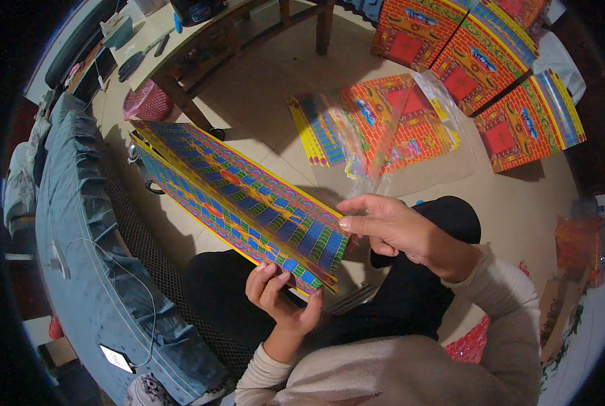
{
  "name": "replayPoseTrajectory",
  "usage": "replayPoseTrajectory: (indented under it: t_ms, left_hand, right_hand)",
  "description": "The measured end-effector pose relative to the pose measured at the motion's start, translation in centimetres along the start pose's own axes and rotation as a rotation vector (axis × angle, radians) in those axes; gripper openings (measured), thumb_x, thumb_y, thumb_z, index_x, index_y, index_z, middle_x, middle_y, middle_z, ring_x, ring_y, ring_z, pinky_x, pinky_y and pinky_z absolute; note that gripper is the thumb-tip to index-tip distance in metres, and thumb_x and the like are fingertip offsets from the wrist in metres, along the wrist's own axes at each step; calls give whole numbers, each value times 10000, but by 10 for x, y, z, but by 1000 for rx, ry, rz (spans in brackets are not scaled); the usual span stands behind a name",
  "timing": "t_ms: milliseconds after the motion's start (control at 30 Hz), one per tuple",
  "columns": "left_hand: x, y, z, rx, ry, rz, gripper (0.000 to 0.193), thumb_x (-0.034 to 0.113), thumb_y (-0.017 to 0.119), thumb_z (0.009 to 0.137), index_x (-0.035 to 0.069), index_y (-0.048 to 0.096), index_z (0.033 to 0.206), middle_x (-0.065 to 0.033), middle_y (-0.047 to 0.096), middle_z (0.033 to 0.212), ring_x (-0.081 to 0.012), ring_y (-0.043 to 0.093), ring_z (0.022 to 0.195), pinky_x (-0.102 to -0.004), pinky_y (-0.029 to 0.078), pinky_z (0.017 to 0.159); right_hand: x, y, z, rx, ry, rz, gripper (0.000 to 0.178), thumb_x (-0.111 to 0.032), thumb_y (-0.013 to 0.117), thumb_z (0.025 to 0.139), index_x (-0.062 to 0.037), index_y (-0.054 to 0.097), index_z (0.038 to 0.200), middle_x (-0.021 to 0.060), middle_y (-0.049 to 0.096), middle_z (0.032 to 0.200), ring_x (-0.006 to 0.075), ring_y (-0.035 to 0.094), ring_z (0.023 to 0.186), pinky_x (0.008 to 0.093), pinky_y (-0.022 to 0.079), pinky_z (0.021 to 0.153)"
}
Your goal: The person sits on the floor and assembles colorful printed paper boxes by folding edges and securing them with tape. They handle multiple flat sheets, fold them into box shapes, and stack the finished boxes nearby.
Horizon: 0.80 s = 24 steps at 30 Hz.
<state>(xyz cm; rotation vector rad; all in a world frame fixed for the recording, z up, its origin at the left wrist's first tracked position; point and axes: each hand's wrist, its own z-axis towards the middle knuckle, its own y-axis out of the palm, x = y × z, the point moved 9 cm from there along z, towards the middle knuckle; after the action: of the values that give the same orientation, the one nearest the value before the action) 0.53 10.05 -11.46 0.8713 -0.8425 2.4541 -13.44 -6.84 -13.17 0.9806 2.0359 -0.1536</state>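
Observation:
A long printed cardboard sheet (pixel 248 196), folded lengthwise into a V, lies across my lap. Rows of blue and green roof-tile pattern cover it, with yellow edges. My left hand (pixel 282 301) grips its near lower corner, thumb on one side and fingers on the other. At the right end of the upper edge, my right hand (pixel 400 233) pinches the card between thumb and forefinger. The other right fingers are curled below. On the floor ahead lie flat red brick-pattern sheets (pixel 400 122), partly under clear plastic wrap (pixel 377 152).
Folded red brick-pattern cardboard panels (pixel 481 74) stand at the far right. At the far left is a wooden table (pixel 160 57) with scissors (pixel 133 66) on it and a pink basket (pixel 147 103) beneath. A blue-covered sofa (pixel 99 271) runs along the left, carrying a phone (pixel 116 358) and cable.

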Motion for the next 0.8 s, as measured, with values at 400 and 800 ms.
replayPoseTrajectory:
  t_ms: [400,800]
  left_hand:
    - [-4,2,-3,-11,-13,-32,558,219,802,771,71,500,1217,-141,444,1312,-343,419,1316,-476,334,1129]
    - [0,1,-2,10,-2,-7,540,259,787,787,64,509,1207,-148,458,1302,-340,431,1304,-480,326,1138]
  right_hand:
    - [21,6,-3,-63,-157,160,544,-360,532,1068,-112,397,1532,-6,635,970,39,495,552,176,375,480]
    - [-12,-8,-21,367,-1034,-461,247,-158,699,961,-61,721,1188,40,635,935,130,582,787,259,473,705]
